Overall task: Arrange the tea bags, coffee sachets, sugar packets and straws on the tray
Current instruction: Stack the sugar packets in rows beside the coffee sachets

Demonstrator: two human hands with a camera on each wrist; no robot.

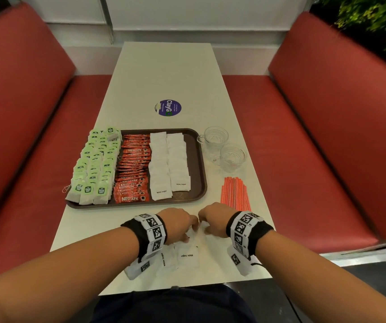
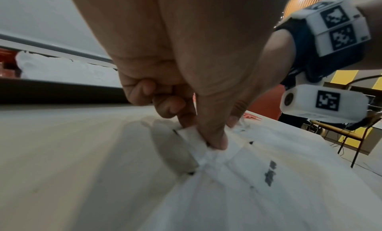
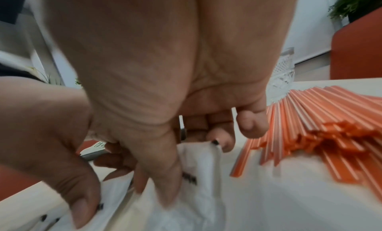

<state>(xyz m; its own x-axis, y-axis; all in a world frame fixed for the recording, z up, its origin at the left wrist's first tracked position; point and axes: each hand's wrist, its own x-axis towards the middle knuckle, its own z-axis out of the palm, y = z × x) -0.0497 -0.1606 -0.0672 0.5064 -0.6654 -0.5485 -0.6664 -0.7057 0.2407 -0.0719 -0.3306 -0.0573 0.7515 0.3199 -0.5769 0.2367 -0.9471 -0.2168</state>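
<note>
A brown tray (image 1: 199,159) holds rows of green tea bags (image 1: 94,164), red coffee sachets (image 1: 132,166) and two columns of white sugar packets (image 1: 168,162). Orange straws (image 1: 235,192) (image 3: 320,120) lie bundled on the table right of the tray. Loose sugar packets (image 1: 187,257) sit near the table's front edge. My left hand (image 1: 187,231) (image 2: 201,133) pinches the corner of one loose packet (image 2: 198,151) between thumb and finger. Beside it, my right hand (image 1: 207,226) (image 3: 193,170) pinches another white packet (image 3: 202,159). The two hands almost touch.
Two clear glass cups (image 1: 213,138) (image 1: 231,159) stand right of the tray, behind the straws. A round purple sticker (image 1: 169,107) is on the white table beyond the tray. Red bench seats (image 1: 304,148) flank the table on both sides.
</note>
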